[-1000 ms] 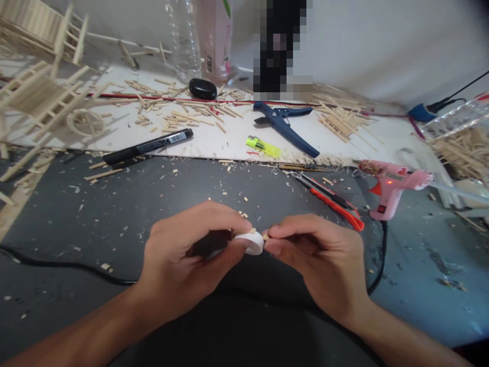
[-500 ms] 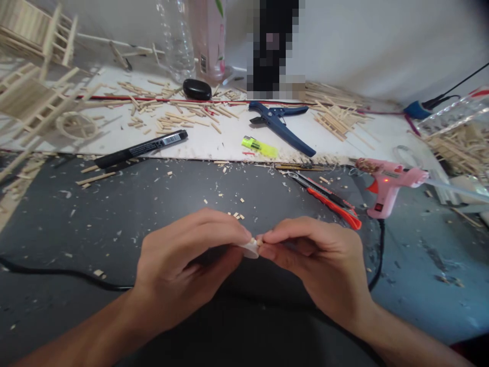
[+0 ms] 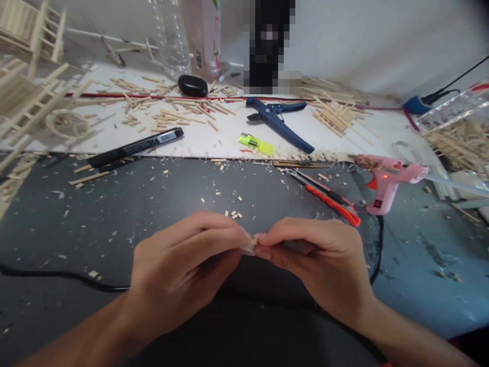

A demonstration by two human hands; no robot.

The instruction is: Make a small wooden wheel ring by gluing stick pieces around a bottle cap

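Note:
Both hands meet at the middle of the view, low over the dark grey table. My left hand point(image 3: 187, 260) is closed, pinching a small white piece point(image 3: 249, 249) between thumb and fingers; most of it is covered, so its kind cannot be made out. My right hand point(image 3: 317, 255) is closed too, its thumb and forefinger pinching a tiny pale wooden bit point(image 3: 254, 241) against the white piece. The fingertips of the two hands almost touch. Just beyond them lie several small wood chips point(image 3: 234, 214).
A pink glue gun point(image 3: 385, 178) with its light on stands at right, near a red utility knife point(image 3: 328, 196). Behind are a blue cutter point(image 3: 280, 122), a yellow-green lighter point(image 3: 256, 143), a black marker point(image 3: 135, 148) and several cut sticks point(image 3: 171, 118). Stick-built models point(image 3: 30, 102) stand at left.
The right fingertips have closed in on the white piece, which now shows less. The hands stay together, and the view has shifted slightly.

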